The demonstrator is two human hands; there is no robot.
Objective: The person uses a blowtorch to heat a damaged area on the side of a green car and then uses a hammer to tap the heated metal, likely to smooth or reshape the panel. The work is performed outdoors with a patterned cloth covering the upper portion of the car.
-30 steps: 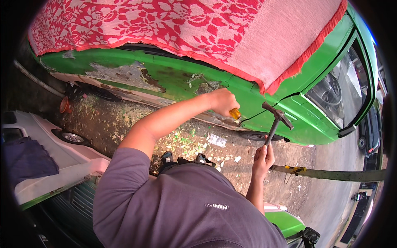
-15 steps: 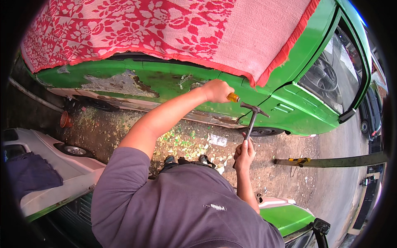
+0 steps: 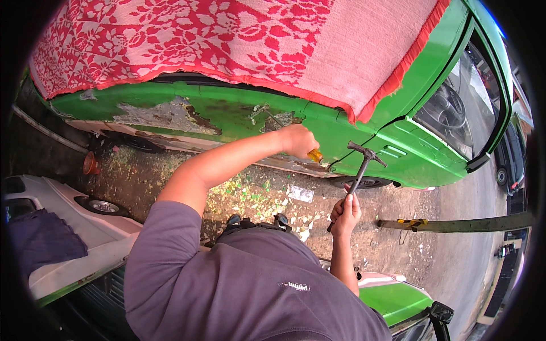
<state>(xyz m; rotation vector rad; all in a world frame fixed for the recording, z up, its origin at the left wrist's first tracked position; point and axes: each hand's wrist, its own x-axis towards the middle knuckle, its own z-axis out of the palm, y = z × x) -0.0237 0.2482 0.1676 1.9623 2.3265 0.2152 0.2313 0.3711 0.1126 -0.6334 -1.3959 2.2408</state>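
My left hand is closed around a screwdriver with an amber handle. Its thin metal shank slants up and left to a scraped grey patch on the green car's side; whether the tip touches is hard to tell. To the right, my right hand grips the handle of a hammer. The hammer's head is raised beside the screwdriver's handle end, with a gap between them. Farther left along the panel, a larger stretch of peeled paint shows grey and brown.
A red and pink patterned blanket drapes over the car. Paint flakes litter the ground below. Behind me stand a white vehicle and a green panel. A long beam juts in from the right.
My left hand has shifted down and tilted the screwdriver, so its shank now shows. The hammer has swung to the right, away from the screwdriver's handle.
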